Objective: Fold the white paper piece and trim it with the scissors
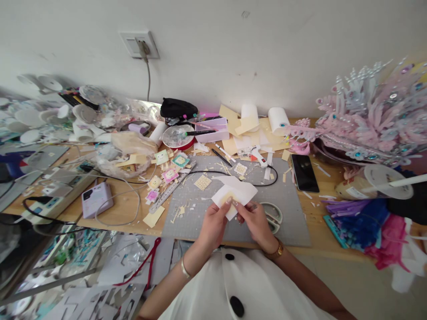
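Observation:
Both my hands pinch a white sheet of paper (245,189) with a pale yellow patch on it, held above the grey cutting mat (190,213). My left hand (215,222) is closed on its lower left part, thumb on top. My right hand (254,220) is closed on the lower right, its thumb near the other thumb. Scissors (276,217) lie beside my right hand, their blades hidden from me. On the mat beyond the paper are a yellowish patterned square (203,182) and a smaller patterned piece (240,168).
Small decorated squares (171,174) lie left beside a metal ruler (167,194). A black cable (213,171) crosses the mat to a white tool (262,158). At right are a phone (304,172), a drink cup (370,183) and pink ornaments (367,120). A power strip (56,191) is left.

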The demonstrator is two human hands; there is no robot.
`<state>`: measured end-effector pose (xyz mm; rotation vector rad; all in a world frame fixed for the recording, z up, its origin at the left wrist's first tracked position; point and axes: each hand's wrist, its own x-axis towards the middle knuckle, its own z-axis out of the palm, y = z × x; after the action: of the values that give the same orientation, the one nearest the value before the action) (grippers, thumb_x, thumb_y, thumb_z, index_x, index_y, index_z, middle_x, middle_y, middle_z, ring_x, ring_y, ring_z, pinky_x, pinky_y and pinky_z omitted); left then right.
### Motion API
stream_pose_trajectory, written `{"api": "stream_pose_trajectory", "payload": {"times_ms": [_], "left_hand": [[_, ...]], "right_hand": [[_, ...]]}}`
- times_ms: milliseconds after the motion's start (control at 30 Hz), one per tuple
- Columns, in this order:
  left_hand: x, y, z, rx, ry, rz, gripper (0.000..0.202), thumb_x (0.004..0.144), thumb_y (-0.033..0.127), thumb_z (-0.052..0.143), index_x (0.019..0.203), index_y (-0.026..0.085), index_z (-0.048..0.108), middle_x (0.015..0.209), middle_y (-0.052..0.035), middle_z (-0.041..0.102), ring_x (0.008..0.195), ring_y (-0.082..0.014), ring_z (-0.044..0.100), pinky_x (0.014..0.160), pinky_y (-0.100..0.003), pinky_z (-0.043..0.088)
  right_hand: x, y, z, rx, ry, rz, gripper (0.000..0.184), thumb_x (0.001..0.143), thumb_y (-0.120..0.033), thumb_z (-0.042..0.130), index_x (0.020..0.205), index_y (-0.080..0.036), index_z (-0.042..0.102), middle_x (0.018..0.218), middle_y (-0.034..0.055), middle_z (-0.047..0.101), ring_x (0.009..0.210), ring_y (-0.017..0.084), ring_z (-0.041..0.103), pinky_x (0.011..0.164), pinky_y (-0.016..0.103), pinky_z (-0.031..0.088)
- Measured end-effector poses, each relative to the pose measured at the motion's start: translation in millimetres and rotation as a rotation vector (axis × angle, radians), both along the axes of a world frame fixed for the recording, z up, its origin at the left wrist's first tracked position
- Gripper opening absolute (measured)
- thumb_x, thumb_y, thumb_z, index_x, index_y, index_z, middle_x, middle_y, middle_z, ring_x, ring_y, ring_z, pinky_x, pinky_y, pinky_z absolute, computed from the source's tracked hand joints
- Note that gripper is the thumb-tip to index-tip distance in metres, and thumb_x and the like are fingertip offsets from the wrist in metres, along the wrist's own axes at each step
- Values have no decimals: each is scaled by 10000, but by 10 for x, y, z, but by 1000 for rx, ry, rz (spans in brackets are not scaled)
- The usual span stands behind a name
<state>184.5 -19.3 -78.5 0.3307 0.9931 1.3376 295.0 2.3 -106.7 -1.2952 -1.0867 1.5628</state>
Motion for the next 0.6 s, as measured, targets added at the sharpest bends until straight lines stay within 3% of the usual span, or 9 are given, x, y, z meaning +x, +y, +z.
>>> {"api": "stream_pose_trajectory", "payload": {"times_ms": [100, 200, 267, 333, 433, 600], "left_hand": [[1, 6, -4, 0, -1, 12, 310, 694, 362, 787, 884, 126, 721, 896, -79, 745, 894, -224, 674, 817, -312, 504], [-37, 45, -4, 8, -12, 30, 297, 706, 358, 779, 896, 136, 725, 928, -79, 751, 964, -240, 673, 866, -327, 503], [-96, 87, -13, -3, -15, 79, 317, 692, 346, 792, 927, 142, 729, 976, -85, 750, 1012, -247, 668, 911, -342, 494], [-168, 131, -29, -33, -18, 133, 347, 672, 325, 809, 960, 148, 730, 1039, -93, 742, 1056, -251, 658, 955, -359, 480], [-254, 185, -49, -69, -28, 169, 338, 672, 292, 807, 969, 149, 729, 1120, -103, 721, 1089, -259, 645, 981, -392, 476], [-266, 229, -35, -77, -54, 143, 311, 691, 269, 791, 969, 146, 723, 1146, -101, 711, 1085, -272, 644, 946, -412, 506]], "right_hand": [[18, 5, 25, 46, -43, 41, 393, 770, -509, 658, 602, -166, 567, 467, -34, 532, 430, 106, 468, 442, 227, 386], [162, 38, 138, 120, -174, 222, 357, 827, -484, 580, 650, -175, 583, 527, -10, 579, 488, 135, 533, 491, 245, 434], [354, 65, 228, 216, -388, 340, 262, 836, -412, 569, 733, -178, 627, 608, 14, 633, 567, 162, 587, 557, 265, 466], [591, 78, 289, 363, -674, 239, 194, 815, -344, 580, 908, -187, 645, 743, 41, 674, 668, 195, 618, 650, 311, 495], [901, 40, 291, 575, -1030, 233, 316, 756, -237, 602, 1067, -184, 593, 972, 99, 664, 937, 274, 612, 837, 402, 488], [993, -70, 251, 651, -1327, 469, 561, 663, -72, 558, 1218, -131, 512, 1121, 147, 619, 1002, 294, 594, 887, 399, 477]]}}
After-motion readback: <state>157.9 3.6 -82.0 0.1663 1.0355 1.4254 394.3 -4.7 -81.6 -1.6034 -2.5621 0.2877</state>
